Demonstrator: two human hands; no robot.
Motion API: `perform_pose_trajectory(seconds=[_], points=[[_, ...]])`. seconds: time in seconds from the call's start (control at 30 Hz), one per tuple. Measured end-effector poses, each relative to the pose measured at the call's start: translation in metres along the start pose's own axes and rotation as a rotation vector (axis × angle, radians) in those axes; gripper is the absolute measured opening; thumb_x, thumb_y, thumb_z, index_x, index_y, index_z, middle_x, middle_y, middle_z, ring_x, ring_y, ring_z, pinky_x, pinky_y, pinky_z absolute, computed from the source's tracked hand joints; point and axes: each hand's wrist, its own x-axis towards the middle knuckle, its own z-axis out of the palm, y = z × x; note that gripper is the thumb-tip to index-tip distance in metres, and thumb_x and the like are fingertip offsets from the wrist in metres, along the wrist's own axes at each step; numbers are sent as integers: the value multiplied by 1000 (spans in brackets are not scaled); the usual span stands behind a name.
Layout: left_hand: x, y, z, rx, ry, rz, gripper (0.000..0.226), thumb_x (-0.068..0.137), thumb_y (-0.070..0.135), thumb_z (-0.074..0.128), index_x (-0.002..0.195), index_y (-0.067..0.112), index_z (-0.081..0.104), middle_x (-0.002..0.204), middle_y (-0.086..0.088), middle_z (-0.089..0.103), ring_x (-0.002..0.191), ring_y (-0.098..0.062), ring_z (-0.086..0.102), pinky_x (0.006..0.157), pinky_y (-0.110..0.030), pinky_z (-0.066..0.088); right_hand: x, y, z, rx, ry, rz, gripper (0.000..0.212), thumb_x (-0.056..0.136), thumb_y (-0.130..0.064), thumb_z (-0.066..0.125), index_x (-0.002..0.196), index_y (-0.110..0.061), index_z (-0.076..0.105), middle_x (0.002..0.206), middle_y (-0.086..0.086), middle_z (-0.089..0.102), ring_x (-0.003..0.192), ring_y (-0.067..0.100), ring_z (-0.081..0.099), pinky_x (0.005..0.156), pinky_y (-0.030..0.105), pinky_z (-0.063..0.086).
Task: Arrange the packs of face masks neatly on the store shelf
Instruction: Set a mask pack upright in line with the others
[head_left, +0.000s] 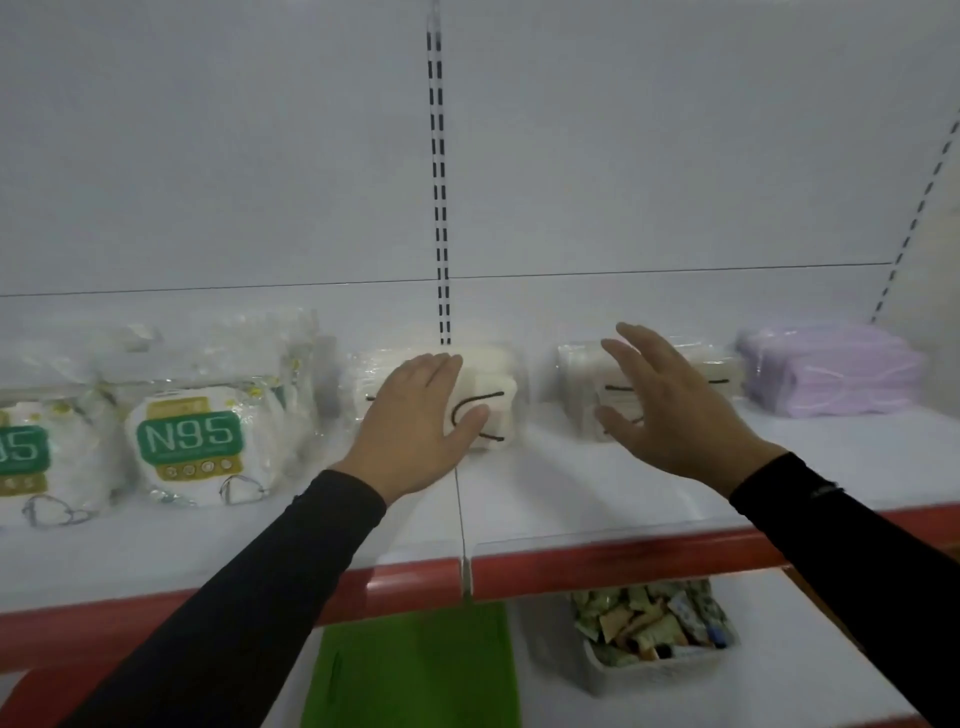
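Observation:
On the white shelf (597, 483) lie several mask packs. My left hand (415, 421) rests flat with straight fingers on a cream pack with black ear loops (493, 395) at the middle. My right hand (670, 405) hovers open, fingers spread, just in front of a second cream pack (576, 374) to the right; I cannot tell whether it touches. A lilac pack (831, 371) lies at the far right. Two N95 bags (192, 441) stand at the left, with more clear bags behind them.
The shelf has a red front edge (597, 564) and a slotted upright (439, 182) on the back wall. On the lower shelf lie a green sheet (415, 670) and a white tray of small sachets (654, 629).

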Motion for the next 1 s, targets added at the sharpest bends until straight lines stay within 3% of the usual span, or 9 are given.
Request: perform_pose_trajectory(seconds=[0.13, 0.27, 0.33, 0.5, 0.67, 0.8, 0.93, 1.0], points=[[12, 43, 27, -79, -38, 47, 81, 89, 62, 30, 146, 6, 40, 150, -12, 43, 141, -26, 34, 116, -29, 16, -38, 44, -13, -87, -15, 73, 68, 86, -35, 69, 140, -2, 45, 151, 20, 38, 139, 37, 38, 110, 49, 39], [24, 87, 45, -91, -38, 71, 85, 87, 67, 23, 149, 10, 36, 152, -7, 40, 141, -22, 33, 114, -27, 18, -59, 97, -21, -112, -23, 130, 69, 88, -37, 67, 142, -3, 43, 151, 19, 37, 141, 34, 35, 115, 41, 29], [33, 102, 54, -83, -40, 37, 81, 88, 62, 28, 150, 10, 34, 152, -7, 39, 141, -21, 32, 114, -26, 19, -60, 125, -21, -92, -21, 139, 70, 88, -37, 68, 143, -3, 42, 151, 20, 38, 141, 34, 35, 114, 44, 32], [56, 136, 80, -47, -59, -115, 73, 97, 56, 42, 153, 11, 27, 155, -6, 35, 143, -22, 28, 117, -31, 19, -53, 191, -6, -40, -53, 95, 73, 85, -39, 71, 142, -2, 44, 148, 23, 40, 139, 37, 37, 112, 46, 36], [69, 163, 98, -19, -49, -279, 79, 94, 59, 42, 153, 10, 23, 154, -9, 36, 142, -25, 29, 116, -33, 22, -35, 231, 9, 47, -103, 16, 81, 89, -47, 64, 150, -5, 31, 157, 19, 29, 147, 32, 25, 117, 40, 25], [68, 175, 101, -4, -12, -369, 79, 94, 58, 48, 151, 7, 27, 150, -11, 41, 138, -25, 34, 111, -30, 26, -26, 239, 22, 139, -153, 8, 89, 88, -50, 63, 154, -6, 21, 160, 17, 22, 149, 30, 20, 119, 42, 23], [72, 179, 109, -129, -34, -496, 87, 88, 56, 59, 151, 7, 23, 150, -10, 37, 137, -23, 35, 101, -26, 30, -18, 236, 30, 297, -212, 93, 102, 87, -51, 65, 154, -1, 6, 160, 15, 15, 149, 25, 12, 115, 31, 13], [76, 177, 114, -264, -62, -581, 97, 82, 57, 68, 151, 10, 19, 152, -8, 33, 138, -21, 33, 97, -26, 31, -15, 233, 35, 442, -273, 235, 112, 81, -54, 71, 153, 0, 5, 160, 15, 15, 149, 27, 14, 115, 33, 18]])
